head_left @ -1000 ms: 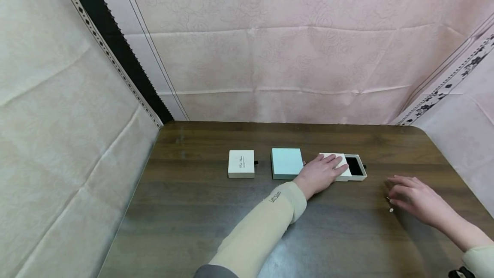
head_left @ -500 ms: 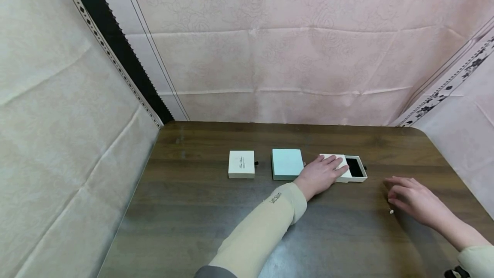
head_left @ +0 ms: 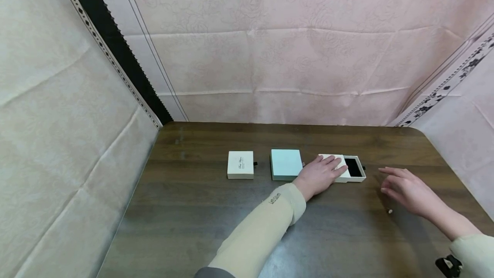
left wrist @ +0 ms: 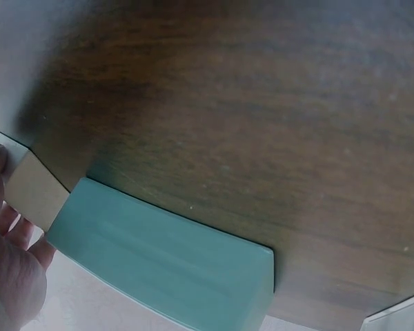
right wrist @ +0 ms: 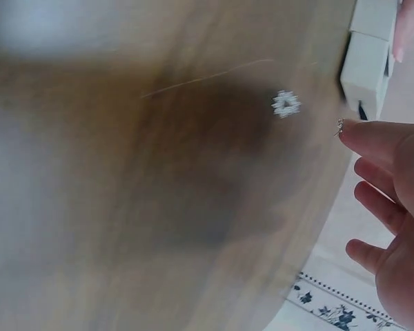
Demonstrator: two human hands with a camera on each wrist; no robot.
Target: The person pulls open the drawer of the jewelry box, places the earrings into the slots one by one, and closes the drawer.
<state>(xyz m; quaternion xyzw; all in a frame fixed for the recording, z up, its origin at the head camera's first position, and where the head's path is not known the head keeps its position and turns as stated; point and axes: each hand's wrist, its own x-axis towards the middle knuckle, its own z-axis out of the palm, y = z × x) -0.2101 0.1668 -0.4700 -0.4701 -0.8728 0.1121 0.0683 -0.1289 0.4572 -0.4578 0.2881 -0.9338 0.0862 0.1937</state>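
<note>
My left hand (head_left: 318,175) lies over a white drawer box (head_left: 341,178) and holds it, with fingers at its far side. The box's tray (head_left: 361,176), lined in black, is slid partway out to the right. In the air above the table, my right hand (head_left: 411,192) pinches a small sparkling silver piece of jewellery (right wrist: 340,126) at its fingertips. Most of that piece is hidden. Beneath this hand is a second silver piece, shaped like a snowflake (right wrist: 286,103); it shows as a tiny bright spot in the head view.
Left of my left hand stands a turquoise box (head_left: 286,163). Farther left is a white box with dark lettering (head_left: 240,164) and a black pull tab (head_left: 255,164). Pale patterned cloth (head_left: 285,63) rises behind the brown wooden table (head_left: 200,209).
My right hand has moved up and leftward, away from the snowflake-shaped piece, which stays about where it was. My left hand and the boxes keep their places.
</note>
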